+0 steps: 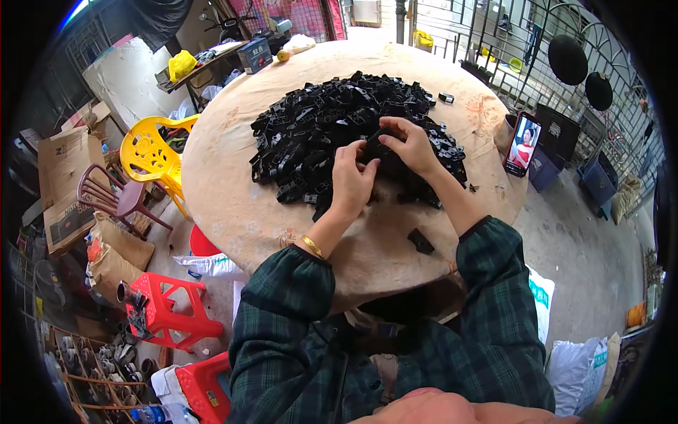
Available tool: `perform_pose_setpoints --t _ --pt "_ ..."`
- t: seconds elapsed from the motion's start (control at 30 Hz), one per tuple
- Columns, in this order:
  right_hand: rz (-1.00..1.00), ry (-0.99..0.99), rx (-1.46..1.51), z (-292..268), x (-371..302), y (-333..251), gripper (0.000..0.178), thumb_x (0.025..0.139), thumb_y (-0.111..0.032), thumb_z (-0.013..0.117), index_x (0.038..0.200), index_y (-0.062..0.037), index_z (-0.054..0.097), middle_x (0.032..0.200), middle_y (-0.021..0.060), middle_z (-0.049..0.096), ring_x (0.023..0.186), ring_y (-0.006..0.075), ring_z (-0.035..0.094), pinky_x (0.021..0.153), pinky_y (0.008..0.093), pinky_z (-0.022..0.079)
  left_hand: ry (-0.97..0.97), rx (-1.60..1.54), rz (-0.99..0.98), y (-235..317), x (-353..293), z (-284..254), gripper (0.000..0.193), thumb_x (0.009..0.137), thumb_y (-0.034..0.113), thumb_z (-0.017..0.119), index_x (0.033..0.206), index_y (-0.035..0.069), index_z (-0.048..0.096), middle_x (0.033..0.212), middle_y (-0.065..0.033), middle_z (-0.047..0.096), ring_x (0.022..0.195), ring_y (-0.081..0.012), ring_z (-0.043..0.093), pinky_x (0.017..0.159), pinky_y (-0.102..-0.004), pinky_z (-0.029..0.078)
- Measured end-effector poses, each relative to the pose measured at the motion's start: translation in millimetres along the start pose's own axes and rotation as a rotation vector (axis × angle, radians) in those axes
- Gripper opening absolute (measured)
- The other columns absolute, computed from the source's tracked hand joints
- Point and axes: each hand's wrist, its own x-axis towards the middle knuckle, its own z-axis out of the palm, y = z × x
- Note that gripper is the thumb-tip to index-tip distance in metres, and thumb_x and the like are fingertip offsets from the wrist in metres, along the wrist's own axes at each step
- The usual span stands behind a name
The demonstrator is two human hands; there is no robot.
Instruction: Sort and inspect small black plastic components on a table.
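Observation:
A big heap of small black plastic parts point(311, 116) covers the middle of the round table. At its near side, my left hand point(352, 180) and my right hand point(411, 147) come close together. Both have their fingers bent around a black plastic part point(378, 147), which is partly hidden by the fingers and blends into the heap behind. A gold bracelet point(311, 246) circles my left wrist. One loose black part point(421, 241) lies apart on the cloth, nearer to me than the heap.
A patterned beige cloth covers the table point(226, 169). A phone point(523, 144) stands upright at its right edge. The far left edge bears a dark box point(255, 56). Yellow chair point(152, 150), purple chair point(121, 198) and red stool point(173, 307) stand to the left; white sacks point(575, 374) lie lower right.

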Motion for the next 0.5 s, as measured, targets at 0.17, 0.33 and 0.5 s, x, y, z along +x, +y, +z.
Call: perform_pose_setpoints --t 0.17,0.33,0.5 --pt "-0.036 0.041 0.012 3 -12 -10 0.029 0.081 -0.008 0.064 0.109 0.0011 0.058 0.092 0.0087 0.065 0.084 0.0128 0.062 0.075 0.0244 0.05 -0.01 0.091 0.021 8 2 -4 0.041 0.074 0.004 0.069 0.112 0.001 0.052 0.095 -0.0115 0.048 0.062 -0.0121 0.053 0.058 -0.0245 0.047" --pt "0.096 0.093 0.079 1 -24 -32 0.023 0.084 -0.013 0.063 0.103 0.0002 0.061 0.087 0.0078 0.066 0.078 0.0109 0.062 0.065 0.0239 0.051 0.046 0.118 0.092 27 1 -4 0.037 0.074 0.003 0.068 0.108 0.0 0.052 0.09 -0.0097 0.051 0.064 -0.0105 0.052 0.059 -0.0226 0.046" --pt "0.149 0.169 -0.057 -11 -24 -26 0.019 0.084 -0.017 0.063 0.094 -0.0005 0.064 0.082 0.0096 0.066 0.07 0.0134 0.063 0.057 0.0257 0.05 -0.742 -1.02 -0.211 83 -32 -26 0.018 0.082 0.011 0.062 0.093 -0.001 0.055 0.081 -0.0074 0.056 0.074 -0.0136 0.055 0.067 -0.0262 0.045"
